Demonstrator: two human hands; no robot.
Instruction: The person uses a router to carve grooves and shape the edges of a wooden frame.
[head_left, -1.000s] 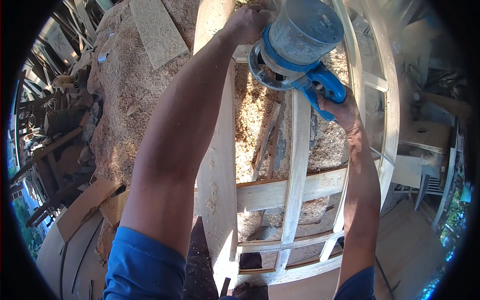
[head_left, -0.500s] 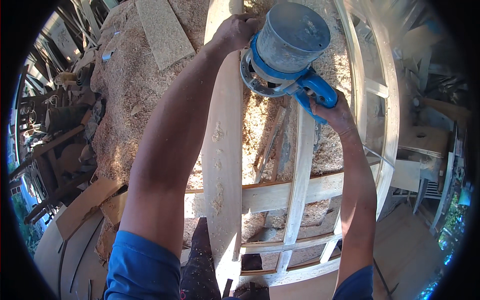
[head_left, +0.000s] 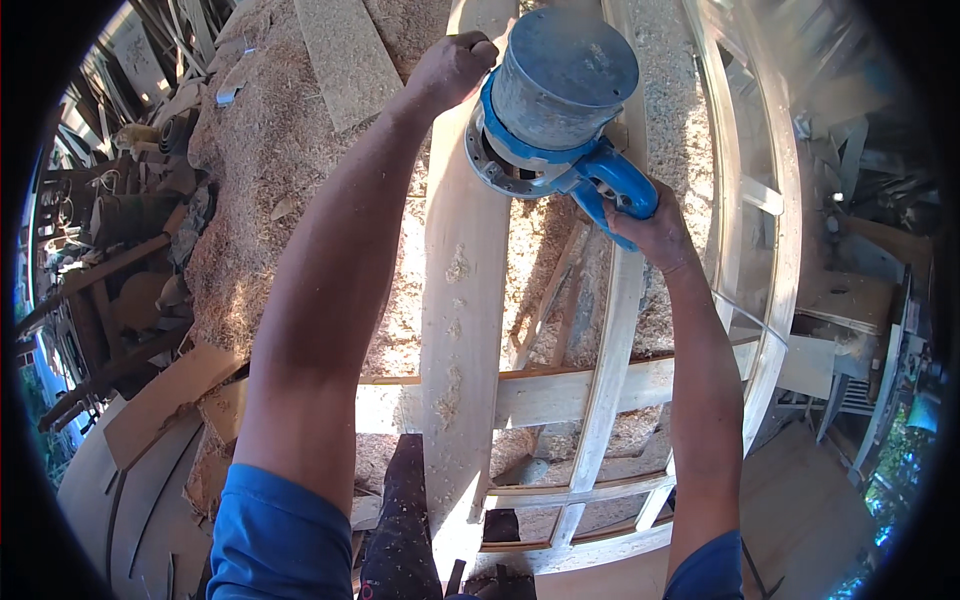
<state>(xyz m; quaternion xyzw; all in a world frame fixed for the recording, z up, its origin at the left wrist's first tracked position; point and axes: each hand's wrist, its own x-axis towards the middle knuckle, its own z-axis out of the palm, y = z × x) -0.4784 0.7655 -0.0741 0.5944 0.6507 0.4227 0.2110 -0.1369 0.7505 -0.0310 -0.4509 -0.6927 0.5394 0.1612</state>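
A wood router (head_left: 572,75) with a grey cylindrical motor housing and blue base and handle is held in both my hands at the top of the view. My left hand (head_left: 456,70) is closed at the router's left side; what it grips there is mostly hidden. Around the blue loop handle wraps my right hand (head_left: 655,230). The router's round metal base overlaps the right edge of a wide pale board (head_left: 462,330), part of a wooden lattice frame. Small piles of shavings (head_left: 452,385) lie on that board.
Curved frame rails (head_left: 780,230) and crosspieces (head_left: 545,398) stretch to the right. Wood shavings (head_left: 260,200) cover the ground, with a flat panel (head_left: 345,60) lying on them. Scrap timber (head_left: 120,280) is stacked at the left; a thin cord (head_left: 750,316) crosses near my right arm.
Both hands have carried the router leftward, so its base now overlaps the wide board more. The view has also shifted slightly, with the frame appearing farther right. My grip looks the same.
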